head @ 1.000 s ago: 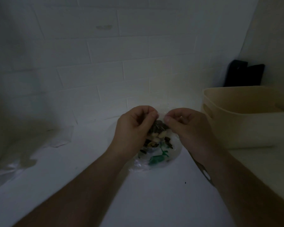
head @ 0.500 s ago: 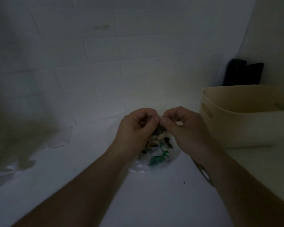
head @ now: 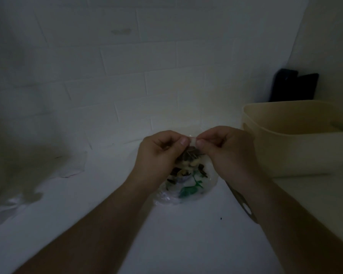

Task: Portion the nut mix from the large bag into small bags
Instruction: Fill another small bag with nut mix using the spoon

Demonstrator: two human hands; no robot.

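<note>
At the middle of the white table [head: 186, 234], a small clear bag [head: 188, 180] holding mixed nuts is lying just in front of the tiled wall [head: 127, 76]. Both hands are working at its top edge: left hand [head: 158, 155] and right hand [head: 228, 153] are each pinching the strip with curled fingers, thumbs nearly meeting. Judgement: this portion is already filled and its seal is being pressed closed. A cream bin [head: 297, 139] is standing to the right, contents too dim to tell. Crumpled clear plastic [head: 6, 206] is lying at far left; whether it is the large bag cannot be told. Count of finished bags is not readable, so the remaining share is unknown.
</note>
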